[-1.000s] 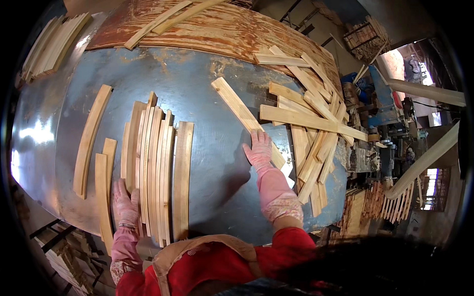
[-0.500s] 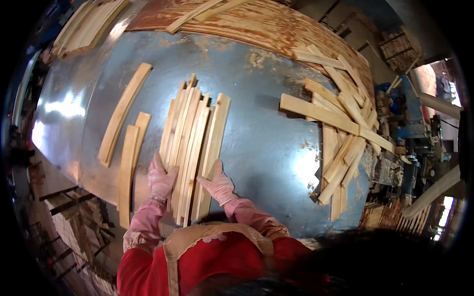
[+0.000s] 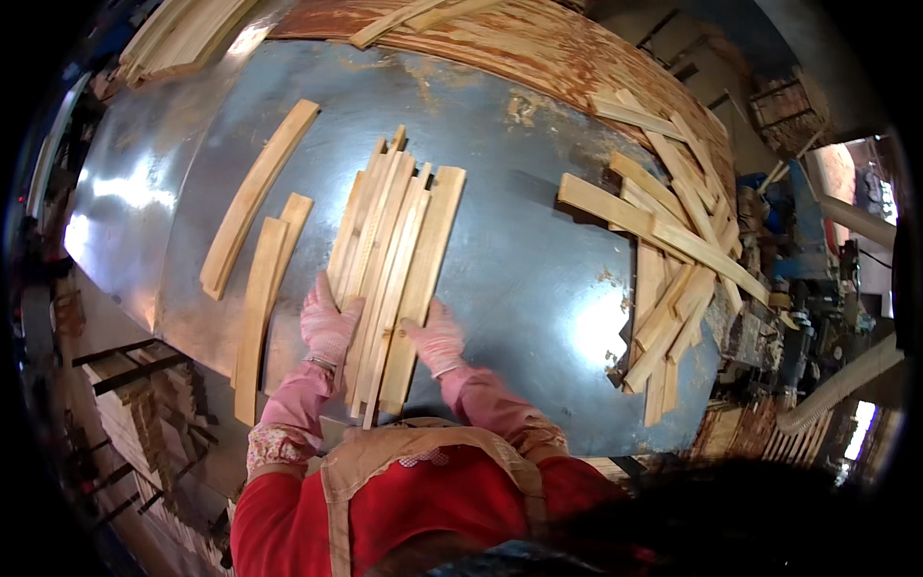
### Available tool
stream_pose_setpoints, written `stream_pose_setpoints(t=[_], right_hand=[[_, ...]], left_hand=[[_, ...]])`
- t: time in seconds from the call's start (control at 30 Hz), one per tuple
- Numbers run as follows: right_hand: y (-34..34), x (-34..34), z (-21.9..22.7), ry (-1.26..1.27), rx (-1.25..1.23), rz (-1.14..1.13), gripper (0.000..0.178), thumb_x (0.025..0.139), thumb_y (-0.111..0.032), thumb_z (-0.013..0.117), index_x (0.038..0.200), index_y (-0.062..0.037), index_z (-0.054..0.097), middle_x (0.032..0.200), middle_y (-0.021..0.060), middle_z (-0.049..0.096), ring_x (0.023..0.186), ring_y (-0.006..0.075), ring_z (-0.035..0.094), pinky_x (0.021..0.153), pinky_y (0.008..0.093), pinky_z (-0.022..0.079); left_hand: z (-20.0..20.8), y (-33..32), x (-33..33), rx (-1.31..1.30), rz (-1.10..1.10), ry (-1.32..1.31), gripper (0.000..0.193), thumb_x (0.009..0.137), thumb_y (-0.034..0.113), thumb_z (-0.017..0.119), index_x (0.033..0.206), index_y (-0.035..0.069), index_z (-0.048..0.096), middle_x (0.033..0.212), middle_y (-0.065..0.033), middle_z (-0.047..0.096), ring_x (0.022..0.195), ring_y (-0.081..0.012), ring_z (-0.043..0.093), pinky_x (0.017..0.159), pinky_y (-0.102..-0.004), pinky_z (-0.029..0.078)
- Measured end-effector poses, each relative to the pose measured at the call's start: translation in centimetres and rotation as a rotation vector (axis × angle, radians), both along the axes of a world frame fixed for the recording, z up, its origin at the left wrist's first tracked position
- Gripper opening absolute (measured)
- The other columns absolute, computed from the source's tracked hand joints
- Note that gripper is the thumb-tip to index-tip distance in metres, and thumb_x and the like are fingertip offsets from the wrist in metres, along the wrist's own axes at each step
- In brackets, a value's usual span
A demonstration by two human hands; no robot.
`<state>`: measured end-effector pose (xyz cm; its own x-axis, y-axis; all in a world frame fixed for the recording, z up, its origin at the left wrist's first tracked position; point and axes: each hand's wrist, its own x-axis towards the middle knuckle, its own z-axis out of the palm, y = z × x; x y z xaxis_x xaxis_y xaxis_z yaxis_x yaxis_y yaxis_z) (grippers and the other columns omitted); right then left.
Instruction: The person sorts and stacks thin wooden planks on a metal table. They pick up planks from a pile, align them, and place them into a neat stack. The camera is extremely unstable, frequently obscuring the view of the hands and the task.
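Observation:
A bundle of long, narrow wooden strips [image 3: 378, 255] lies lengthwise in front of me, its far ends uneven. My left hand [image 3: 329, 325], in a pale pink glove, presses along the left side with its thumb against the strips. On the other side, my right hand [image 3: 438, 338], gloved alike, has its thumb over the rightmost wide strip [image 3: 437, 231] and its fingers along the outer edge. The bundle is squeezed between both hands, and the strips now sit close together. The undersides of the fingers are hidden.
The strips rest on a grey metal table [image 3: 519, 288]. Left of the bundle lie a loose strip [image 3: 260, 197] and an overlapping pair [image 3: 258, 308]. A crisscrossed pile of strips [image 3: 673, 260] covers the right side. Machinery [image 3: 803, 260] stands beyond it; stacked wood [image 3: 144, 413] sits lower left.
The gap between the rightmost wide strip and the other strips has narrowed as my hands press them together. The view has shifted slightly.

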<state>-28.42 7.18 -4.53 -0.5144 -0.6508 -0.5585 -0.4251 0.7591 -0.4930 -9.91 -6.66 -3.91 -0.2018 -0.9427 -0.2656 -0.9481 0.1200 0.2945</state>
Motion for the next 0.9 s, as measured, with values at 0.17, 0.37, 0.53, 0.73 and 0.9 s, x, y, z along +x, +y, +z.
stream_pose_setpoints(t=[0.17, 0.37, 0.53, 0.73, 0.9], right_hand=[[-1.3, -1.6, -2.1, -1.086, -0.421, -0.52, 0.094, 0.093, -0.027, 0.083, 0.165, 0.0075, 0.034, 0.133, 0.023, 0.069, 0.121, 0.0286, 0.069, 0.1, 0.0378, 0.056], [-1.3, 1.1, -3.9, -0.519, -0.347, -0.396, 0.104, 0.092, -0.032, 0.084, 0.169, 0.0061, 0.026, 0.129, 0.0221, 0.069, 0.117, 0.0305, 0.067, 0.105, 0.0391, 0.052], [-2.1, -9.7, -6.7, -0.815, -0.51, -0.556, 0.052, 0.104, -0.034, 0.066, 0.143, -0.0031, 0.052, 0.114, 0.0112, 0.07, 0.115, 0.0287, 0.067, 0.112, 0.0469, 0.049], [-3.6, -36.5, -8.1, -0.974, -1.451, -1.347, 0.063, 0.098, -0.058, 0.078, 0.133, -0.0082, 0.061, 0.121, 0.0119, 0.07, 0.111, 0.0289, 0.066, 0.088, 0.0523, 0.054], [-2.5, -31.3, -2.9, -0.788, -1.222, -1.296, 0.055, 0.1, -0.035, 0.078, 0.144, -0.0083, 0.059, 0.127, 0.011, 0.07, 0.106, 0.0274, 0.072, 0.072, 0.047, 0.063]], left_hand=[[-1.0, 0.1, 0.3, -0.052, 0.022, 0.074, 0.11, 0.083, 0.056, 0.083, 0.17, 0.01, 0.033, 0.155, -0.0238, 0.056, 0.14, -0.0437, 0.054, 0.118, -0.0504, 0.045], [-0.7, 0.0, -0.1, -0.039, 0.009, 0.075, 0.113, 0.083, 0.052, 0.085, 0.172, 0.012, 0.028, 0.154, -0.0241, 0.056, 0.141, -0.0449, 0.053, 0.117, -0.0518, 0.046], [-0.8, 0.4, 1.3, -0.055, 0.028, 0.091, 0.111, 0.083, 0.046, 0.086, 0.172, 0.013, 0.028, 0.154, -0.0248, 0.056, 0.14, -0.0469, 0.053, 0.116, -0.0539, 0.046], [-2.4, 0.0, 1.9, -0.056, -0.005, 0.11, 0.114, 0.081, 0.047, 0.089, 0.172, 0.013, 0.028, 0.155, -0.0262, 0.055, 0.143, -0.0464, 0.051, 0.117, -0.0538, 0.046], [-1.8, -0.6, 1.0, -0.117, -0.031, 0.257, 0.101, 0.089, 0.038, 0.086, 0.17, 0.011, 0.033, 0.159, -0.0273, 0.051, 0.147, -0.0451, 0.049, 0.118, -0.0515, 0.048]])
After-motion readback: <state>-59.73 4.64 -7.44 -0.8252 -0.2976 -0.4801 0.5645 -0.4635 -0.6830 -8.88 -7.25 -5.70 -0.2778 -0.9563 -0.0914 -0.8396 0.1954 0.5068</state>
